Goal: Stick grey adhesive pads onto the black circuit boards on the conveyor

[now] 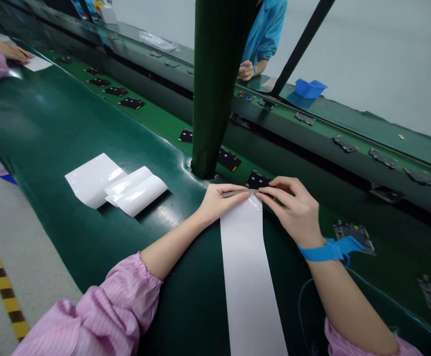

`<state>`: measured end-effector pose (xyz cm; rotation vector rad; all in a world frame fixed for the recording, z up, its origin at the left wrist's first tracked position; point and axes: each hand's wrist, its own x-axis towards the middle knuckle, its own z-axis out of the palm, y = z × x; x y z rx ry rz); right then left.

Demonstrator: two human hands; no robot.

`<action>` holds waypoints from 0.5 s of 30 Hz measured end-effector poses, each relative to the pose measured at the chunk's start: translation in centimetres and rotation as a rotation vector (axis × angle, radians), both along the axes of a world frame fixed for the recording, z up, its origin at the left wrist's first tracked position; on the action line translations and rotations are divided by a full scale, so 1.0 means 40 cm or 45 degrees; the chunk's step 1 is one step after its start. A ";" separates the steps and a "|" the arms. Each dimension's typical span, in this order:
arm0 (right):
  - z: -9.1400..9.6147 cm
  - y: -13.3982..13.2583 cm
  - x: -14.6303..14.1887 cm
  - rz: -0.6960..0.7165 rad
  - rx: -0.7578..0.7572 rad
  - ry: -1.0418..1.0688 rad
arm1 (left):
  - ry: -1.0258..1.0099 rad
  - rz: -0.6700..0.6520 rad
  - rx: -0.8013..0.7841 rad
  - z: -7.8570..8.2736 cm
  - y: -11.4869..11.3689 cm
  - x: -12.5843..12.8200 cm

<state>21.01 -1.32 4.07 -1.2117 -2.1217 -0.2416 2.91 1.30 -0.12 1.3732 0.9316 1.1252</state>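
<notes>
My left hand (220, 201) and my right hand (294, 210) meet over the green bench, each with fingers pinched on a thin, flat grey piece (251, 191) seen nearly edge-on. Its broad face is turned from me, so I cannot tell its exact kind. A long white glossy strip (250, 277) runs from just under the fingers down towards my body. Whether the strip is attached to the piece I cannot make out. A dark circuit board (257, 179) lies right behind my fingertips. Around my right wrist is a blue strap (328, 248) with a thin cord.
Curled white sheets (135, 190) lie to the left. A green post (215, 89) rises just beyond my hands. Several circuit boards (131, 103) line the green conveyor. A co-worker's hand (13, 52) is at far left; another person's hand (247, 70) works across the line near a blue bin (310, 89).
</notes>
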 end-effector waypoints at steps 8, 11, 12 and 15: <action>0.003 0.002 0.002 -0.045 -0.084 0.190 | 0.012 -0.010 -0.026 0.001 0.001 0.000; 0.008 -0.001 0.000 -0.075 -0.198 0.248 | 0.028 -0.001 -0.028 -0.001 0.000 0.000; 0.010 -0.001 -0.001 -0.078 -0.254 0.269 | 0.037 0.003 -0.029 -0.001 0.000 0.001; 0.018 0.004 0.011 -0.093 -0.446 0.331 | 0.047 0.012 -0.037 -0.001 0.000 0.001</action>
